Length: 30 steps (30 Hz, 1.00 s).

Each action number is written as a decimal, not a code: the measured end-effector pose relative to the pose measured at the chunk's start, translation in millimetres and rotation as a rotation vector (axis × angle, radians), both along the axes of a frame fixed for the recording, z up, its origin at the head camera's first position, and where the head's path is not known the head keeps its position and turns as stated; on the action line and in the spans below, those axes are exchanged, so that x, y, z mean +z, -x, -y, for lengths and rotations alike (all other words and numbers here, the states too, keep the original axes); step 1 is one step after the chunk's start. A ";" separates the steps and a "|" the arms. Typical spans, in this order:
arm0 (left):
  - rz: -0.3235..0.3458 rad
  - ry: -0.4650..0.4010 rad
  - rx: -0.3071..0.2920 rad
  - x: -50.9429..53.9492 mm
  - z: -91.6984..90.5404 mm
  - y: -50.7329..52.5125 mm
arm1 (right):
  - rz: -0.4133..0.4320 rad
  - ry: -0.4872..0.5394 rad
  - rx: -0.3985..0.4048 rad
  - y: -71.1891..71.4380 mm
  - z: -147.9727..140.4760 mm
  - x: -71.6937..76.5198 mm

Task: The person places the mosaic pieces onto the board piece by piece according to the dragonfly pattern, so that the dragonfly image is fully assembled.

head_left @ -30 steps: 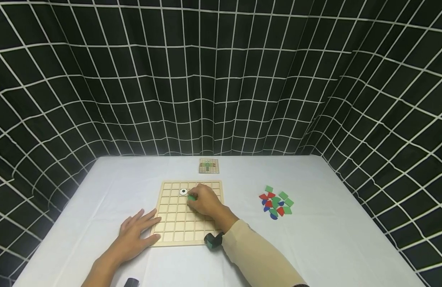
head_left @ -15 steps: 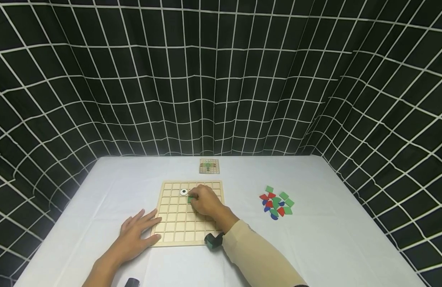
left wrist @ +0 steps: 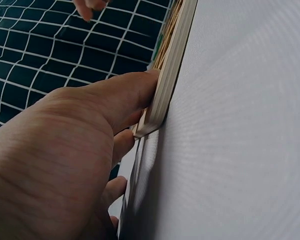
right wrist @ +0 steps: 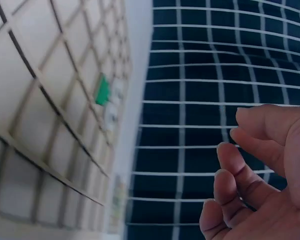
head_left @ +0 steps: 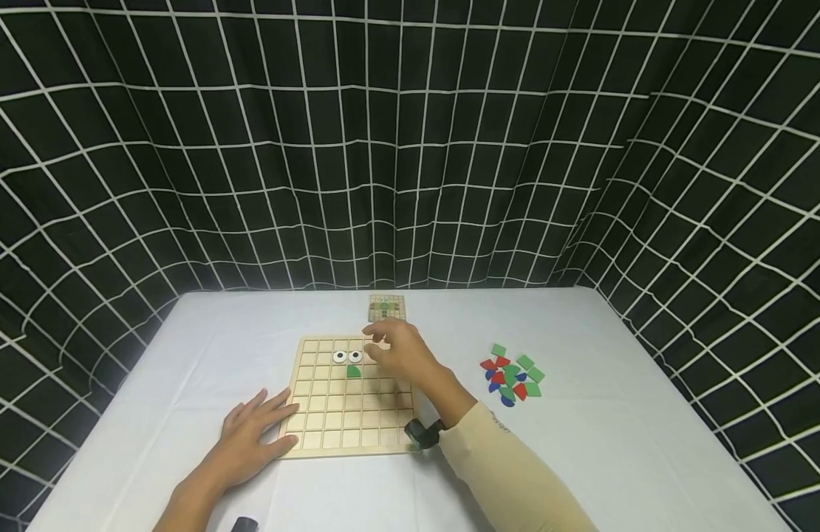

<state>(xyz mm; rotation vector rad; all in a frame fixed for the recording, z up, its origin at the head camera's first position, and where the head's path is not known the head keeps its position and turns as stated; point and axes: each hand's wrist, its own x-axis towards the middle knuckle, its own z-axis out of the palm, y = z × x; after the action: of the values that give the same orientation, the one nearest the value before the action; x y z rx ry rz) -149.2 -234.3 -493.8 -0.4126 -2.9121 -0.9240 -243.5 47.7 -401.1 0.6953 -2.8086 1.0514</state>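
Observation:
A wooden grid board (head_left: 333, 421) lies on the table. Two white discs with black centres, a left one (head_left: 340, 356) and a right one (head_left: 355, 356), sit side by side in its upper cells. Just below the right disc is a green quarter-round tile (head_left: 353, 372), also seen in the right wrist view as a green piece (right wrist: 102, 90). My right hand (head_left: 402, 351) hovers over the board's upper right part, fingers loosely bent, holding nothing. My left hand (head_left: 249, 436) rests at the board's left edge; its thumb and fingertips touch the frame (left wrist: 165, 95).
To the right lies a loose pile of red, blue and green tiles (head_left: 510, 377). Behind the board is a small pattern card (head_left: 387, 307). Dark curtain (head_left: 397, 148) with white grid lines surrounds the white table (head_left: 616, 428).
My right hand has let go of the green tile, which now lies in a cell, and has lifted up and to the right, uncovering the right disc. The left hand stays put.

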 end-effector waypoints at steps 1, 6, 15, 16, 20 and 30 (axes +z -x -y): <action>-0.001 -0.002 0.000 0.1 0.3 -0.3 | -0.026 0.002 0.004 -2.2 -3.1 4.4; -0.010 -0.005 -0.005 0.2 1.6 -0.8 | -0.145 0.042 0.013 -12.8 -20.7 22.9; -0.001 -0.011 -0.005 -0.9 0.2 0.2 | -0.311 0.087 -0.013 -32.3 -59.4 43.4; -0.002 -0.010 -0.006 -1.4 0.1 0.3 | -0.333 0.094 -0.012 -34.1 -64.9 44.3; -0.005 -0.005 -0.008 -3.0 -0.3 0.5 | -0.388 0.132 0.005 -40.5 -90.2 47.7; -0.010 0.014 0.008 0.0 0.0 0.4 | -0.351 0.201 -0.011 -35.9 -161.0 35.4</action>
<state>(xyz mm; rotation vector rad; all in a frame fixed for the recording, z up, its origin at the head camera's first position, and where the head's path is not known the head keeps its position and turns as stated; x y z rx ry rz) -149.6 -234.3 -493.8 -0.4058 -2.9104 -0.8982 -207.6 208.8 -365.8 0.7555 -2.3720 1.0699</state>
